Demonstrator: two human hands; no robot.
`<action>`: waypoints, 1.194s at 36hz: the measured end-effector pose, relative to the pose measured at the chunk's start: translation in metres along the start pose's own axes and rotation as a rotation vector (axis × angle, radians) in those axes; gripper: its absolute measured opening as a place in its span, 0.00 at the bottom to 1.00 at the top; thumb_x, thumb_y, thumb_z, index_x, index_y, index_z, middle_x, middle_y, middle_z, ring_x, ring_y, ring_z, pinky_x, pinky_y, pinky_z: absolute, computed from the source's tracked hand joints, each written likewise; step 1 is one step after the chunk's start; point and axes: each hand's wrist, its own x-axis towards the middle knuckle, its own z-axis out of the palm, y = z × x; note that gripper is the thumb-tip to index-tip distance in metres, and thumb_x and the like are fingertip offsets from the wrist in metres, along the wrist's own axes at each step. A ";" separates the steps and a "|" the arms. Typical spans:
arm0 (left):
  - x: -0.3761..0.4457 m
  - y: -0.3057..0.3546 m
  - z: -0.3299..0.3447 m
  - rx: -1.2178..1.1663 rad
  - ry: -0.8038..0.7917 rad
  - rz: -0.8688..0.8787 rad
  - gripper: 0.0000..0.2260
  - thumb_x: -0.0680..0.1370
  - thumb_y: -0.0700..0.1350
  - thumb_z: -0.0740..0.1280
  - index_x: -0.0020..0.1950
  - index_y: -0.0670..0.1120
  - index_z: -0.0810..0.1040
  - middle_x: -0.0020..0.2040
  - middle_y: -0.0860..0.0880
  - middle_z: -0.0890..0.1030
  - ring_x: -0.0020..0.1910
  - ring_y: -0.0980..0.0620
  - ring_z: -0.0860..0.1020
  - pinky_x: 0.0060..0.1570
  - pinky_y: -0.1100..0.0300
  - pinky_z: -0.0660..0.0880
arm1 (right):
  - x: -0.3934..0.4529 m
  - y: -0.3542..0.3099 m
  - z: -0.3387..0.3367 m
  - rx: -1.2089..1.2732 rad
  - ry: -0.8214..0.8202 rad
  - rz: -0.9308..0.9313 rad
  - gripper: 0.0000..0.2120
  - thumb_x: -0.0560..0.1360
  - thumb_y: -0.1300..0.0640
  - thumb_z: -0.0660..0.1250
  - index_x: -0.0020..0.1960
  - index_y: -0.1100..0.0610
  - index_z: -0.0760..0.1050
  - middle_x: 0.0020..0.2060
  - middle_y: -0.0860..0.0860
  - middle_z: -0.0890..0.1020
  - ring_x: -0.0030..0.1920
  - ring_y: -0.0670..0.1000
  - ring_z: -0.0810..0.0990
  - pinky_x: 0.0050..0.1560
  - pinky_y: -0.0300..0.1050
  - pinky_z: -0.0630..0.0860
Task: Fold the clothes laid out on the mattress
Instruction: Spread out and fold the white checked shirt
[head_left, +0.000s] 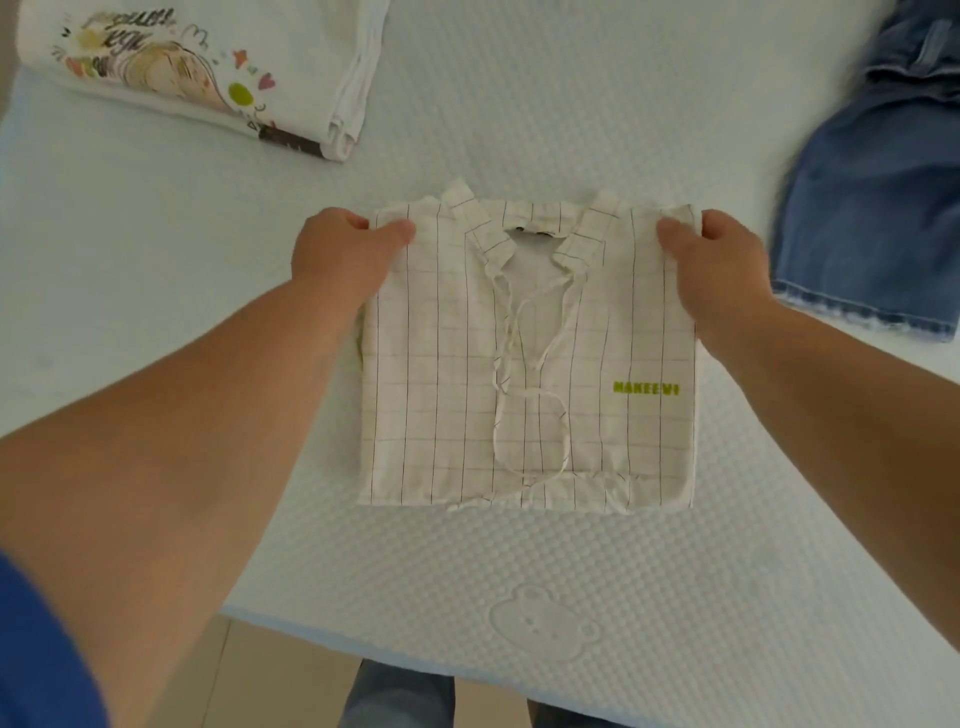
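Observation:
A cream checked shirt (530, 364) with a collar, front ties and green lettering lies folded into a square in the middle of the white mattress (519, 104). My left hand (343, 249) pinches its top left corner, thumb on top of the cloth. At the top right corner my right hand (717, 260) pinches the shirt the same way. Both arms reach forward from the near edge.
A folded white printed T-shirt (182, 67) sits at the far left. Blue denim jeans (878, 197) lie unfolded at the right. The mattress's near edge (415, 639) runs across the bottom, with floor and my legs below it.

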 end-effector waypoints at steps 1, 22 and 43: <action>0.003 0.000 0.000 -0.011 0.004 0.006 0.12 0.72 0.56 0.70 0.46 0.47 0.77 0.40 0.53 0.77 0.40 0.53 0.76 0.43 0.60 0.73 | 0.001 0.000 0.001 0.011 -0.010 -0.015 0.09 0.76 0.47 0.61 0.44 0.53 0.69 0.40 0.54 0.74 0.39 0.59 0.76 0.45 0.50 0.76; -0.016 -0.014 0.009 -0.023 0.184 0.157 0.30 0.73 0.53 0.68 0.71 0.49 0.63 0.66 0.47 0.67 0.63 0.52 0.69 0.62 0.61 0.68 | 0.013 0.012 0.016 -0.347 0.297 -0.204 0.24 0.76 0.45 0.59 0.68 0.54 0.63 0.60 0.49 0.70 0.57 0.49 0.71 0.60 0.44 0.68; -0.104 -0.141 0.037 0.890 -0.233 0.694 0.40 0.70 0.75 0.40 0.72 0.54 0.31 0.72 0.49 0.27 0.72 0.49 0.28 0.69 0.47 0.30 | -0.096 0.147 -0.006 -1.071 -0.314 -0.683 0.39 0.74 0.32 0.42 0.75 0.56 0.41 0.75 0.55 0.42 0.75 0.52 0.39 0.73 0.48 0.33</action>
